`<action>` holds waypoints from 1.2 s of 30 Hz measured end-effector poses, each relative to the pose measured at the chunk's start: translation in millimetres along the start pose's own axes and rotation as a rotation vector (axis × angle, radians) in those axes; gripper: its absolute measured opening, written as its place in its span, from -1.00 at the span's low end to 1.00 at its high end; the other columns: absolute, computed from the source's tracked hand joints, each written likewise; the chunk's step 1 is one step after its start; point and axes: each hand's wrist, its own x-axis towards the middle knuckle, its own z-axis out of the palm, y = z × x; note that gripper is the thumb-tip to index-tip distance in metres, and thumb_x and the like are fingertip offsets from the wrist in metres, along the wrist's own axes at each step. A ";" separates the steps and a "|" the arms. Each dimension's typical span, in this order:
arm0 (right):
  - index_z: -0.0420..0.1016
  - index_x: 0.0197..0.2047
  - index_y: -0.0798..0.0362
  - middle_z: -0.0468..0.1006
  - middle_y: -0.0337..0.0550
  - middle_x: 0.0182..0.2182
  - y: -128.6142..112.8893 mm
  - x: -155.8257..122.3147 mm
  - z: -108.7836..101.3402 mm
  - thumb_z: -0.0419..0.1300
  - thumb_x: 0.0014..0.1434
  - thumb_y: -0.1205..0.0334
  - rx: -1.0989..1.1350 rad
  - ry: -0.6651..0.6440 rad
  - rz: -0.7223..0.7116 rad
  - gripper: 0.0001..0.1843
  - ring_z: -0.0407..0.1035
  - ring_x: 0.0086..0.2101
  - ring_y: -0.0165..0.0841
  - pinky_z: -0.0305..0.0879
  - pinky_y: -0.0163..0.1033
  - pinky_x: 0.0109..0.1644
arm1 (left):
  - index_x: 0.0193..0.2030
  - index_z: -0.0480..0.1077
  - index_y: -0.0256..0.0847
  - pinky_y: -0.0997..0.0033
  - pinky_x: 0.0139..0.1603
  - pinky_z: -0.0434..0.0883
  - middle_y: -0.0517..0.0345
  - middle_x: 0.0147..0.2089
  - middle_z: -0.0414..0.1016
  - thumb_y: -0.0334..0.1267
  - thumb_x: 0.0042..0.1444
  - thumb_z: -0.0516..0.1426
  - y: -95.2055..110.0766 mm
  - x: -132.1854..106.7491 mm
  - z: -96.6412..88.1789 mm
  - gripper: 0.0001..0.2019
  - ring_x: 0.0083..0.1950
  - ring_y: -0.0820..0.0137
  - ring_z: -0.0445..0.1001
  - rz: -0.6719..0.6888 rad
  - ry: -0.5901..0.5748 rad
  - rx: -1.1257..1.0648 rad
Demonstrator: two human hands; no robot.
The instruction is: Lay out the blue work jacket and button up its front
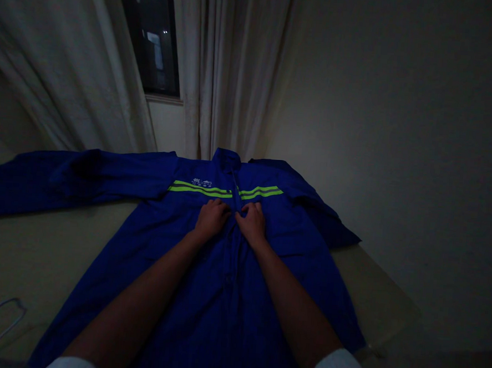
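Note:
A blue work jacket (301, 232) lies spread out, front side up, with its collar at the far end and both sleeves out to the sides. Yellow-green stripes (199, 189) and a small white print cross its chest. Just below the stripes, my left hand (213, 218) pinches the edge of the front opening. My right hand (251, 222) grips the opposite edge, its fingertips close to those of the left. Whether a button sits between the fingers is too dark to tell.
The jacket rests on a pale, flat surface (373, 291). A wire hanger (0, 313) lies at the lower left. Behind stand long curtains (232, 66), a dark window (157, 40) and, to the right, a plain wall (391, 132).

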 end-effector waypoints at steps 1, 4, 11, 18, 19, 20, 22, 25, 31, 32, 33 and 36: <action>0.54 -0.22 0.01 0.46 -0.12 -0.15 0.5 0.4 0.3 0.37 0.17 0.27 0.006 -0.005 -0.011 -0.89 0.45 -0.13 -0.26 0.38 -0.20 0.03 | 0.09 0.59 -0.10 0.15 0.09 0.36 -0.03 0.10 0.56 -0.17 0.41 0.10 -0.2 0.6 0.4 -0.73 0.14 0.06 0.46 -0.011 -0.007 0.006; 0.59 -0.21 0.02 0.48 -0.11 -0.15 1.5 1.5 0.6 0.31 0.20 0.35 0.061 -0.004 -0.089 -0.92 0.46 -0.13 -0.27 0.38 -0.22 0.03 | 0.07 0.57 -0.12 0.16 0.10 0.36 -0.02 0.10 0.57 -0.17 0.41 0.09 -0.3 1.8 1.6 -0.74 0.14 0.09 0.47 -0.037 -0.012 0.013; 0.67 -0.06 0.02 0.59 -0.13 -0.18 4.7 3.4 6.5 0.26 0.25 0.37 0.149 -0.124 -0.222 -0.77 0.51 -0.17 -0.30 0.42 -0.23 0.02 | 0.11 0.57 -0.10 0.15 0.07 0.36 -0.04 0.09 0.56 -0.21 0.43 0.05 2.5 0.8 -0.1 -0.71 0.13 0.08 0.48 -0.026 -0.021 0.028; 0.68 -0.04 0.04 0.61 -0.08 -0.17 8.5 4.6 12.4 0.24 0.24 0.39 0.119 -0.109 -0.203 -0.74 0.51 -0.18 -0.26 0.41 -0.20 0.02 | 0.06 0.57 -0.14 0.17 0.06 0.36 -0.06 0.09 0.56 -0.19 0.44 0.06 4.4 0.6 0.2 -0.73 0.12 0.08 0.49 -0.038 -0.002 0.041; 0.68 -0.05 0.04 0.61 -0.08 -0.17 8.7 4.6 12.4 0.24 0.23 0.38 0.123 -0.108 -0.202 -0.74 0.50 -0.20 -0.26 0.41 -0.20 0.00 | 0.04 0.57 -0.17 0.15 0.06 0.37 -0.09 0.08 0.56 -0.18 0.44 0.06 4.7 0.7 0.6 -0.73 0.12 0.07 0.49 -0.046 0.003 0.044; 0.68 -0.05 0.05 0.60 -0.08 -0.18 8.8 4.5 12.3 0.24 0.23 0.38 0.132 -0.108 -0.201 -0.74 0.50 -0.22 -0.27 0.41 -0.20 -0.02 | 0.03 0.56 -0.19 0.14 0.06 0.37 -0.11 0.07 0.56 -0.17 0.45 0.05 4.9 0.9 1.1 -0.72 0.12 0.06 0.50 -0.051 0.008 0.047; 0.69 -0.07 0.05 0.60 -0.08 -0.19 9.2 4.8 11.6 0.24 0.22 0.38 0.161 -0.108 -0.201 -0.75 0.48 -0.25 -0.29 0.41 -0.19 -0.03 | 0.03 0.55 -0.21 0.13 0.07 0.37 -0.13 0.07 0.56 -0.17 0.46 0.03 4.8 1.3 1.7 -0.71 0.13 0.05 0.49 -0.055 0.016 0.051; 0.69 -0.06 0.04 0.60 -0.11 -0.20 10.2 6.1 10.1 0.26 0.23 0.37 0.206 -0.118 -0.207 -0.76 0.46 -0.30 -0.32 0.41 -0.20 -0.05 | 0.04 0.55 -0.19 0.16 0.07 0.38 -0.11 0.06 0.56 -0.19 0.47 0.02 3.7 2.5 1.8 -0.71 0.14 0.07 0.50 -0.046 0.014 0.054; 0.69 -0.02 0.03 0.59 -0.16 -0.23 11.8 7.9 6.7 0.31 0.23 0.28 0.270 -0.161 -0.231 -0.74 0.42 -0.39 -0.38 0.42 -0.26 -0.20 | 0.02 0.55 -0.23 0.18 0.05 0.39 -0.12 0.03 0.58 -0.23 0.49 -0.01 2.2 5.1 0.2 -0.69 0.11 0.10 0.53 -0.032 0.006 0.061; 0.69 0.00 0.03 0.59 -0.16 -0.22 11.6 7.7 6.3 0.30 0.24 0.27 0.276 -0.166 -0.235 -0.74 0.42 -0.39 -0.38 0.41 -0.26 -0.20 | 0.02 0.55 -0.24 0.19 0.05 0.39 -0.12 0.02 0.58 -0.24 0.49 -0.01 2.5 5.0 0.1 -0.69 0.10 0.10 0.53 -0.029 0.003 0.062; 0.69 0.01 0.03 0.59 -0.15 -0.21 11.3 7.4 6.1 0.30 0.25 0.26 0.280 -0.168 -0.239 -0.73 0.42 -0.38 -0.38 0.42 -0.26 -0.20 | 0.02 0.55 -0.24 0.19 0.05 0.39 -0.13 0.02 0.57 -0.25 0.49 -0.02 2.8 4.7 0.1 -0.69 0.10 0.11 0.53 -0.026 0.001 0.063; 0.68 0.05 0.03 0.58 -0.13 -0.18 9.5 5.8 5.6 0.29 0.26 0.24 0.286 -0.153 -0.249 -0.70 0.41 -0.36 -0.37 0.42 -0.23 -0.14 | 0.07 0.54 -0.22 0.22 0.07 0.38 -0.12 0.04 0.56 -0.29 0.48 -0.03 4.0 3.5 0.4 -0.69 0.11 0.14 0.52 -0.014 -0.002 0.061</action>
